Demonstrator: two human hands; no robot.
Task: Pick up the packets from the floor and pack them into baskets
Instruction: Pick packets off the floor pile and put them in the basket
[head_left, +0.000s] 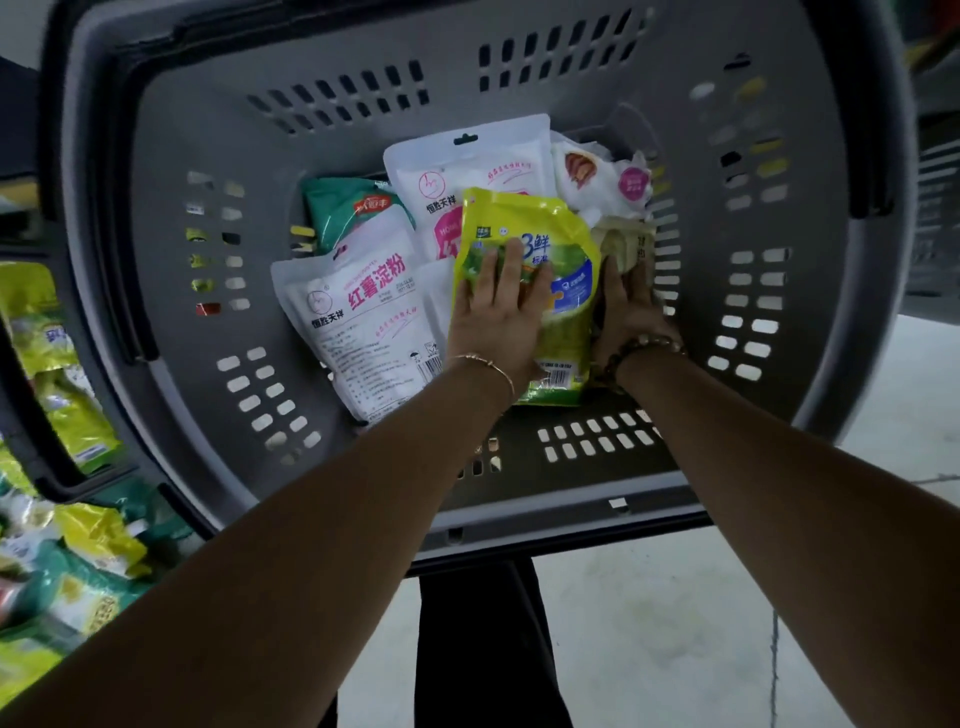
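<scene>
Grey basket (519, 499) seen from above, both hands inside it. Top packet: yellow-green packet (566, 312), blue "3鲜" printed on it, barcode at its near end, smaller text too small to read. It lies flat on the other packets, right of centre on the basket bottom.

Left hand (498, 312) lies palm-down on the yellow-green packet's left half, fingers straight and slightly spread, pressing, not curled round anything. Thin gold bangle (488, 366) on that wrist.

Right hand (631, 306) touches the packet's right edge, fingers reaching straight onto a pale beige packet (623, 241) beside it; thumb hidden, cannot tell whether it grips anything. Beaded bracelet (644, 348) on that wrist.

Left of them, white packet (358, 322): red "红薯淀粉", logo with "恒胜天祥", barcode at its near corner. Second white packet (478, 166) further back, same "恒胜天祥" logo, partly under the yellow-green one. Green packet (353, 208) with a red label, not fully legible. White packet with pink round label (602, 176) at the far right corner, text unreadable.

Outside the basket, left: blurred yellow and green packets (78, 545). Pale floor (675, 623) on the right.
</scene>
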